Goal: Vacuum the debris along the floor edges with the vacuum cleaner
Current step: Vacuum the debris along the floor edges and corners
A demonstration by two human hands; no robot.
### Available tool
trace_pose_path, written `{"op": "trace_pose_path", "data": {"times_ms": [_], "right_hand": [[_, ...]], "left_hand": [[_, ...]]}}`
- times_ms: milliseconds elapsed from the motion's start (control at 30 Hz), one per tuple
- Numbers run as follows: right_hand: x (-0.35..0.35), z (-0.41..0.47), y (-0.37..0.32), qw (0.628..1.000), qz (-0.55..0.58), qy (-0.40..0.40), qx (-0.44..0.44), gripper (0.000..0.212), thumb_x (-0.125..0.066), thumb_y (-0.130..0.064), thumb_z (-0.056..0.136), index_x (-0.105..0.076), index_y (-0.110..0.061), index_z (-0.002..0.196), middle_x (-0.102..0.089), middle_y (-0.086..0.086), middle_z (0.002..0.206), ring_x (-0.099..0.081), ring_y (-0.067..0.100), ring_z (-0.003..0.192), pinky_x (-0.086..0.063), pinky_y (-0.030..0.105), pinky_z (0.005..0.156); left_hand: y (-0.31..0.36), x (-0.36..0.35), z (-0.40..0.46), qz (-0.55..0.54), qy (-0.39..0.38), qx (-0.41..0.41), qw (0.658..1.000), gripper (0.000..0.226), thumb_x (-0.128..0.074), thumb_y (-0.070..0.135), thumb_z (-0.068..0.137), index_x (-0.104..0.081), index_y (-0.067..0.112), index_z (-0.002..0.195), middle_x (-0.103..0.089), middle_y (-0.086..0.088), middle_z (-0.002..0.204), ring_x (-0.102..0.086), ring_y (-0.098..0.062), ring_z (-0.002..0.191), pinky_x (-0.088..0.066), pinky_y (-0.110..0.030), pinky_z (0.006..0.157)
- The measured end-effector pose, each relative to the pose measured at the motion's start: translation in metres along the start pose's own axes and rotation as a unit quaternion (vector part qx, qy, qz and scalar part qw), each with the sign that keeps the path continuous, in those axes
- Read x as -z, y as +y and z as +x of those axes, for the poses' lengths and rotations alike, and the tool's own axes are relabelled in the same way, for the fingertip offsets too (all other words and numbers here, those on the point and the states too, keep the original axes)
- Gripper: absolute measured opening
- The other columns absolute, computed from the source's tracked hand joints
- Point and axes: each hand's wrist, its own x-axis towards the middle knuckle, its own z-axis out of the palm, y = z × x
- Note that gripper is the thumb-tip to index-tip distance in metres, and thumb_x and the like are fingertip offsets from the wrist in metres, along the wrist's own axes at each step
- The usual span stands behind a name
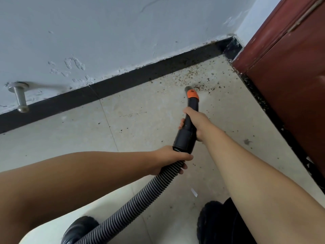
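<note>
Underfoot, the floor (140, 120) was pale tile, meeting a black skirting strip (123, 80) below a scuffed, pale painted wall (105, 32). Room corner sat at upper right, where a dark red door (290, 76) stood along the right edge. Debris (191, 74), small brown and dark specks, lay thickest along the skirting near that corner and scattered toward the door's foot. A metal door stop (20, 97) projected from the wall at left, well apart from the debris. A small white scrap (194, 192) lay on the floor between the arms. Black shoes (211, 222) showed at the bottom edge.

Vacuum nozzle (191, 93), black tube with an orange collar, had its tip on the floor just at the near edge of the debris. Right hand (195, 122) was wrapped round the black tube behind the collar. Left hand (171, 158) was curled round the ribbed hose (140, 196) just below the black cuff. No containers in view
</note>
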Motion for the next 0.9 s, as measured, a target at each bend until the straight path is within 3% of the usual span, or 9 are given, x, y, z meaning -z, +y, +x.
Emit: {"op": "trace_pose_path", "data": {"times_ms": [133, 233, 367, 633, 900], "right_hand": [[0.035, 0.006, -0.007, 0.995, 0.026, 0.091, 0.03, 0.018, -0.061, -0.016, 0.087, -0.047, -0.008, 0.096, -0.056, 0.005, 0.044, -0.052, 0.018, 0.034, -0.05, 0.026, 0.043], [0.052, 0.011, -0.013, 0.992, 0.035, 0.113, 0.037, 0.019, -0.061, -0.016, 0.087, -0.047, -0.009, 0.096, -0.055, 0.004, 0.043, -0.052, 0.018, 0.034, -0.049, 0.026, 0.042], [0.046, 0.019, -0.024, 0.996, 0.028, 0.083, 0.034, 0.015, -0.06, -0.016, 0.088, -0.047, -0.009, 0.092, -0.056, 0.005, 0.045, -0.052, 0.018, 0.035, -0.05, 0.027, 0.043], [-0.002, 0.021, -0.025, 0.994, -0.09, -0.062, 0.003, 0.013, -0.058, -0.013, 0.088, -0.047, -0.007, 0.089, -0.056, 0.008, 0.048, -0.052, 0.02, 0.038, -0.052, 0.03, 0.046], [0.021, 0.049, -0.067, 0.999, -0.03, 0.003, 0.013, 0.015, -0.059, -0.013, 0.088, -0.046, -0.007, 0.088, -0.053, 0.006, 0.048, -0.051, 0.018, 0.036, -0.051, 0.028, 0.046]], "left_hand": [[0.015, -0.02, 0.017, 0.04, -0.002, -0.02, 0.999, 0.025, -0.07, 0.024, 0.085, -0.054, 0.013, 0.101, -0.061, -0.004, 0.073, -0.059, -0.012, 0.054, -0.05, -0.02, 0.049], [0.026, -0.031, 0.026, 0.05, 0.005, -0.026, 0.998, 0.03, -0.069, 0.021, 0.086, -0.051, 0.011, 0.107, -0.059, -0.005, 0.074, -0.056, -0.011, 0.054, -0.048, -0.017, 0.045], [0.029, -0.036, 0.031, 0.017, 0.057, -0.047, 0.997, 0.029, -0.069, 0.015, 0.085, -0.053, 0.009, 0.108, -0.056, -0.006, 0.074, -0.054, -0.013, 0.059, -0.049, -0.02, 0.049], [0.01, -0.034, 0.023, -0.071, 0.156, -0.048, 0.984, 0.024, -0.067, 0.016, 0.084, -0.057, 0.008, 0.103, -0.058, -0.006, 0.071, -0.055, -0.015, 0.057, -0.049, -0.022, 0.052], [0.06, -0.027, 0.05, -0.038, 0.126, -0.056, 0.99, 0.027, -0.07, 0.015, 0.083, -0.055, 0.007, 0.105, -0.058, -0.006, 0.074, -0.056, -0.015, 0.059, -0.052, -0.023, 0.053]]}}
